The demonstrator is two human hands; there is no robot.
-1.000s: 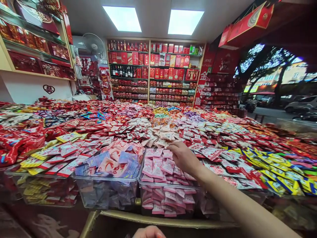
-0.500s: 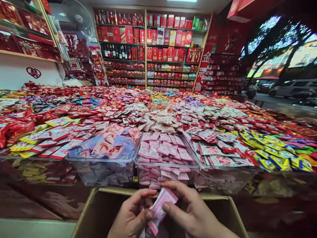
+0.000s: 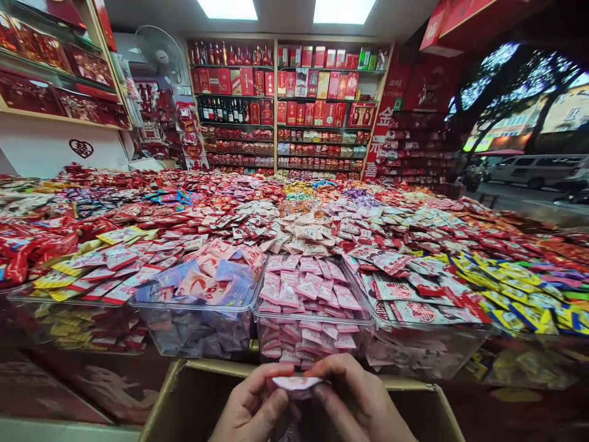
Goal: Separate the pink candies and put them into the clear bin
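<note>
– Gripping what, down at the near edge?
– Gripping a small packet (image 3: 298, 383), pinched in left hand (image 3: 253, 405) and right hand (image 3: 361, 402) alike, over the cardboard box (image 3: 216, 367).
– How far along?
– Clear of the plastic tub (image 3: 313, 318) just beyond, not yet let go. Torn or sealed? Can't tell.
– And looking how?
– Pale, hint of pink, slim, turned nearly edge-on!

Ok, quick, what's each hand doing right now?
Left hand: closed, fingertips pinching one end of a small, flat, pinkish-white wrapped packet.
Right hand: closed, thumb and fingers holding the packet's other end.
</note>
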